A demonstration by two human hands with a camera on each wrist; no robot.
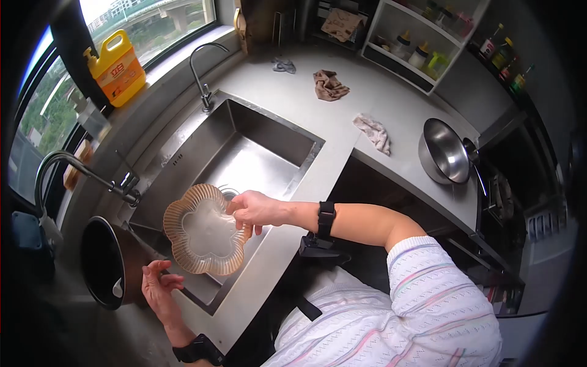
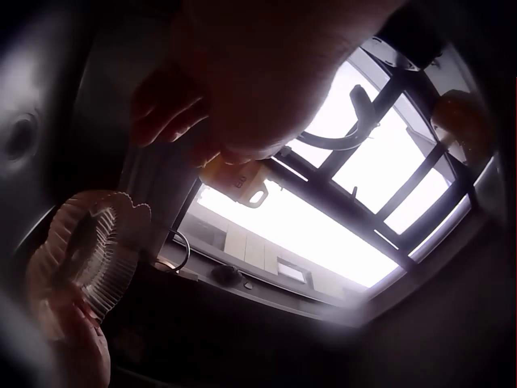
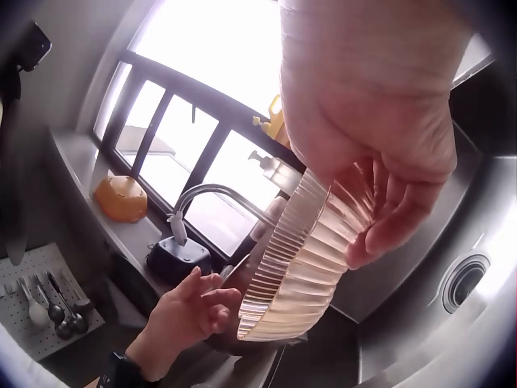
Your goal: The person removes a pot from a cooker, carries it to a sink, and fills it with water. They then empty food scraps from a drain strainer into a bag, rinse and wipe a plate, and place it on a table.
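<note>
A clear amber plate with a ribbed, scalloped rim is held over the sink by my right hand, whose thumb and fingers pinch its right edge. In the right wrist view the ribbed plate hangs tilted from the fingers. My left hand is beside the plate's lower left edge, apart from it, its fingers loosely bent and holding nothing. Just left of that hand stands a dark round pot with something small and white inside.
A curved faucet rises left of the sink, and a thinner tap stands behind it. A yellow detergent jug sits on the sill. Cloths and a steel bowl lie along the right counter.
</note>
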